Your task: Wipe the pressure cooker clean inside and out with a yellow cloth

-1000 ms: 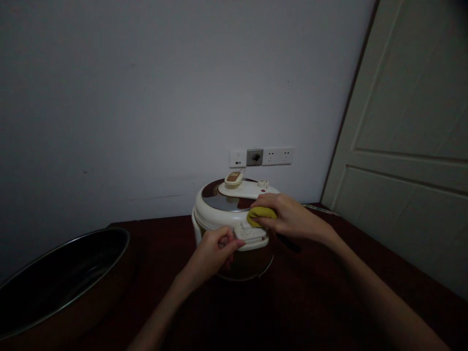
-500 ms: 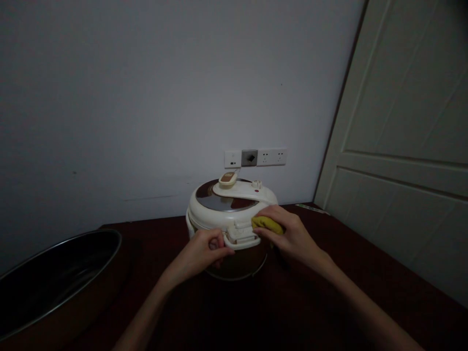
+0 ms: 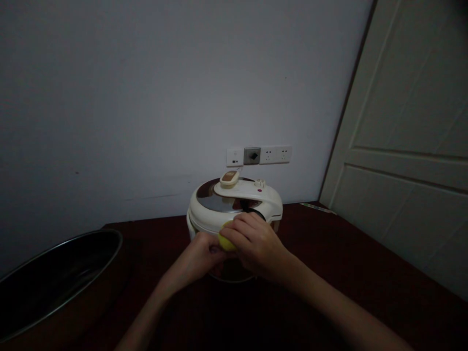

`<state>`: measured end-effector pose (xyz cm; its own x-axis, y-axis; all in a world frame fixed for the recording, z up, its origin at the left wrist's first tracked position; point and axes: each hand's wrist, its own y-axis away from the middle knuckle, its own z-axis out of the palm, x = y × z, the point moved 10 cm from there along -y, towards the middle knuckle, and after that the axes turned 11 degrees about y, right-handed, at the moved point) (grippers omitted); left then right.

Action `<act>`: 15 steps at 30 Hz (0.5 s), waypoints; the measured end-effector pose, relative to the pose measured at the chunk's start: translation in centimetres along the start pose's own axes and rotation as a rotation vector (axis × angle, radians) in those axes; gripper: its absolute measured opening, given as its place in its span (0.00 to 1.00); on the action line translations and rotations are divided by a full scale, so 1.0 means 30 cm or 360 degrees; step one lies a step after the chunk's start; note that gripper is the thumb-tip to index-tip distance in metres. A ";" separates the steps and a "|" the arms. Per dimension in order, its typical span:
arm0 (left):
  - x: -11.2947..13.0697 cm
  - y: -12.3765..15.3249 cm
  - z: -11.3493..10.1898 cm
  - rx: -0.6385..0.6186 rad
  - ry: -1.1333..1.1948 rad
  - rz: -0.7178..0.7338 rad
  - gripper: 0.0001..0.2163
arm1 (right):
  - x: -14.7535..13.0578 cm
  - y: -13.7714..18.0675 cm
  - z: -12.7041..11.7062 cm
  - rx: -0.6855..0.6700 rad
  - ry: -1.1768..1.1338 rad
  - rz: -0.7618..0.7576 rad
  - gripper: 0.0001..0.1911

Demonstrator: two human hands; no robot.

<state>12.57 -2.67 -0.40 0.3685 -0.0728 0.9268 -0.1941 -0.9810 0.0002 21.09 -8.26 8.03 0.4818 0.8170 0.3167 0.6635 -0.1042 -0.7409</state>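
A white and brown electric pressure cooker (image 3: 204, 214) stands in front of me with its lid down. My right hand (image 3: 258, 243) is closed round a yellow cloth (image 3: 227, 239) and presses it against the cooker's front, over the handle there. At that handle's left end, my left hand (image 3: 201, 253) pinches with thumb and fingers, right beside the cloth. Both hands cover most of the front handle. A dark curved strip (image 3: 254, 212) shows just above my right knuckles; I cannot tell what it is.
A large dark pan (image 3: 62, 302) with a metal rim sits at the left on the dark red table (image 3: 329, 273). Wall sockets (image 3: 276, 154) are behind the cooker. A pale panelled door (image 3: 405, 146) rises at the right, and a printed strip (image 3: 317, 208) lies along the table's back edge.
My right hand has moved left across the cooker's front with the yellow cloth, from the handle's right end to beside my left hand. My left hand has stayed nearly in place.
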 end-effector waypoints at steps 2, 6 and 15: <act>0.001 0.003 0.014 -0.0064 0.0008 -0.0007 0.11 | 0.036 0.052 -0.028 0.0089 -0.0124 0.0054 0.12; -0.005 0.007 0.021 -0.0082 0.0043 -0.0041 0.11 | 0.095 0.144 -0.083 0.0271 -0.0240 0.0166 0.17; 0.016 0.007 0.005 -0.0054 -0.0083 0.0216 0.06 | -0.060 0.012 -0.034 0.0204 0.0035 -0.0035 0.11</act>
<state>12.83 -2.92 -0.01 0.3835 -0.2145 0.8983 -0.2759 -0.9549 -0.1102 21.06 -10.34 7.80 0.4813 0.8055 0.3457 0.5962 -0.0116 -0.8028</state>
